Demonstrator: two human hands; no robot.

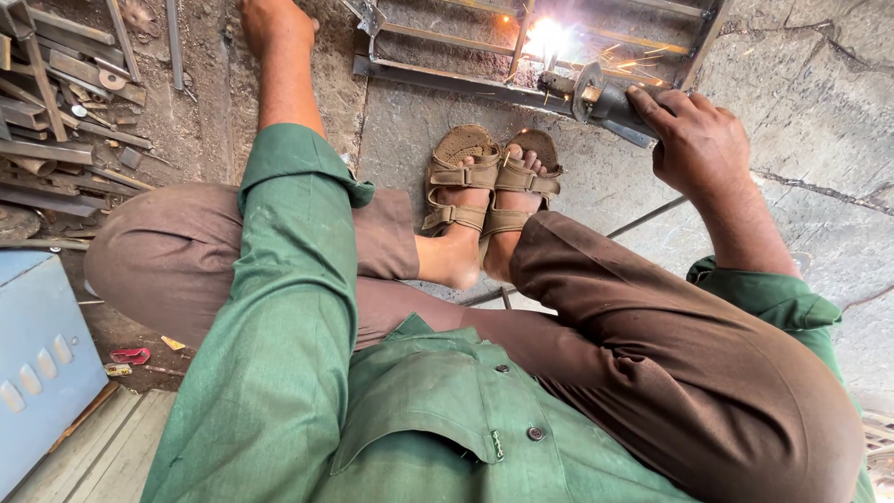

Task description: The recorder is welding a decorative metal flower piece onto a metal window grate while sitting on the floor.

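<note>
My right hand grips the body of a grey angle grinder at the upper right. Its disc meets a steel frame of welded bars lying on the ground, and bright sparks fly from the contact. My left hand reaches out at the top of the view and rests on the dirt ground, holding nothing that I can see; its fingers are cut off by the frame edge. I squat with both feet in tan sandals just in front of the frame.
A pile of scrap metal strips and offcuts lies at the upper left. A blue metal box stands at the lower left beside a pale board. Cracked stone slabs cover the right side. A thin rod runs under my right knee.
</note>
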